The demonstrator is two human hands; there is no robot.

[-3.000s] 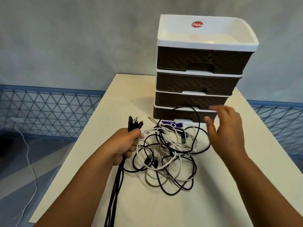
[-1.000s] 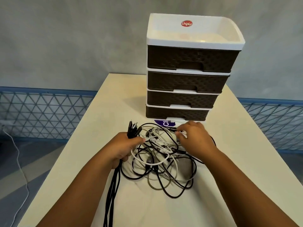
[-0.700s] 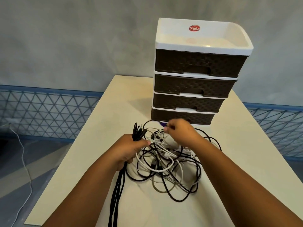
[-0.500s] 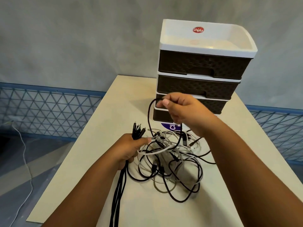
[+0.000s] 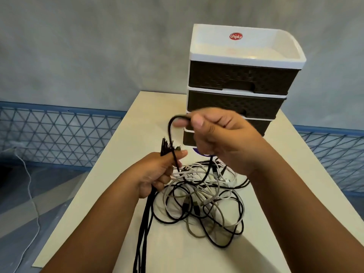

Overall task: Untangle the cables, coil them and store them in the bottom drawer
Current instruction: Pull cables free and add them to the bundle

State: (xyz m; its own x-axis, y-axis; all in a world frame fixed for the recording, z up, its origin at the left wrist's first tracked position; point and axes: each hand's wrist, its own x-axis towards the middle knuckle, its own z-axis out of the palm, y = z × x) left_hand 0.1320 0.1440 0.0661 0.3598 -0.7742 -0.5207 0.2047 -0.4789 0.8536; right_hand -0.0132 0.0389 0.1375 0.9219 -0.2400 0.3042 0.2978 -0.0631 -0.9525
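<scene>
- The tangled cables (image 5: 201, 196) lie on the tabletop (image 5: 110, 194), just below and between the two hands, in front of the drawer unit (image 5: 240, 91).
- The right hand (image 5: 220, 138) is raised above the heap, thumb and fingers pinching a black cable loop (image 5: 171, 131).
- The left hand (image 5: 155, 172) sits low beside the heap, fist wrapped around a bundle of black cables (image 5: 143, 223), plug ends sticking up.
- The bottom drawer (image 5: 188, 138), partly hidden behind the right hand, looks closed.

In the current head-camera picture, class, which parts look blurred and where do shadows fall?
Head view: the raised right hand and the black cable loop it pinches are motion-blurred; the brown-and-white plastic drawer unit stays fairly sharp; soft shadow lies on the cream table under the tangled black and white cables.
</scene>
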